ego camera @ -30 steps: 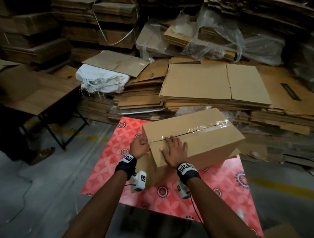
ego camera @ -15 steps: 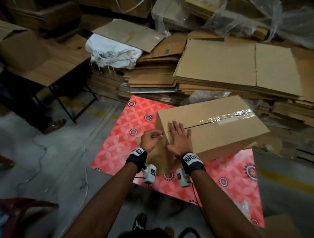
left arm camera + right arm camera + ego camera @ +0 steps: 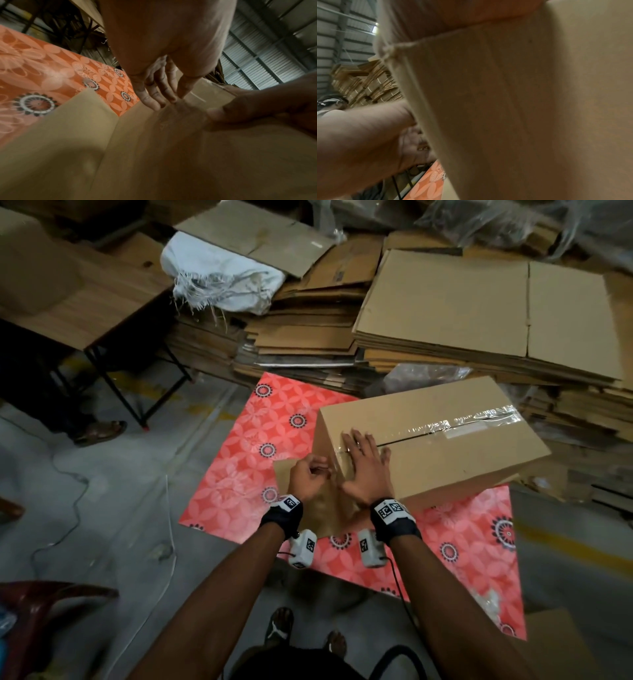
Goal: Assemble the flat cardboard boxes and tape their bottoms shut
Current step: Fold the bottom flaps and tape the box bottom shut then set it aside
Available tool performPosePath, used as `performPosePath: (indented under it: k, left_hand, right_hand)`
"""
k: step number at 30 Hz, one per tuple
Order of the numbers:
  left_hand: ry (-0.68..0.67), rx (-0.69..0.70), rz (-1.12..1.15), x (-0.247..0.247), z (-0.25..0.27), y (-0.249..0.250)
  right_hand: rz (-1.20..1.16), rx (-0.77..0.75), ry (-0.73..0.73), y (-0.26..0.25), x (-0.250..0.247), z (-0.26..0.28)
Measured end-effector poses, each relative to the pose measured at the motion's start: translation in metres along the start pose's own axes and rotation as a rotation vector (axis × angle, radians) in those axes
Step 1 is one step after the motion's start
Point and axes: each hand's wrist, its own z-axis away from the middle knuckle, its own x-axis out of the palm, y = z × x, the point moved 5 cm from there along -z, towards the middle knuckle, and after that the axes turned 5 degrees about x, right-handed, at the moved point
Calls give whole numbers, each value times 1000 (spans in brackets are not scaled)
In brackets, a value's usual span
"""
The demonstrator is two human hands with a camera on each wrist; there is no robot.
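Assembled cardboard box [image 3: 428, 440] on the red patterned worktop [image 3: 239, 467], its seam partly covered with clear tape [image 3: 479, 419]; right hand [image 3: 364, 467] pressed flat at the near corner, left hand [image 3: 308, 477] fingers pinching the tape end.

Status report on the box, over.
Right hand flat on box seam. Left hand pinching tape end at near edge. Far half taped. Nothing in the way.
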Motion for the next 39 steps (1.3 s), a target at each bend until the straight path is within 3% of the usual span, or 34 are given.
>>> performPosePath:
  k: [7, 13, 20, 33, 39]
  left_hand:
    - [-126, 121, -215, 5, 23, 1]
    - [-203, 198, -427, 11, 29, -1]
    - [-161, 254, -446, 17, 29, -2]
    - [-48, 281, -397, 32, 36, -6]
    - [-140, 251, -439, 17, 32, -8]
  right_hand:
    - [-35, -6, -6, 4, 3, -3]
    - [-280, 18, -14, 8, -4, -2]
    - [-464, 103, -7, 6, -5, -4]
    - [-521, 132, 14, 5, -8, -3]
    - [-529, 102, 111, 5, -10, -1]
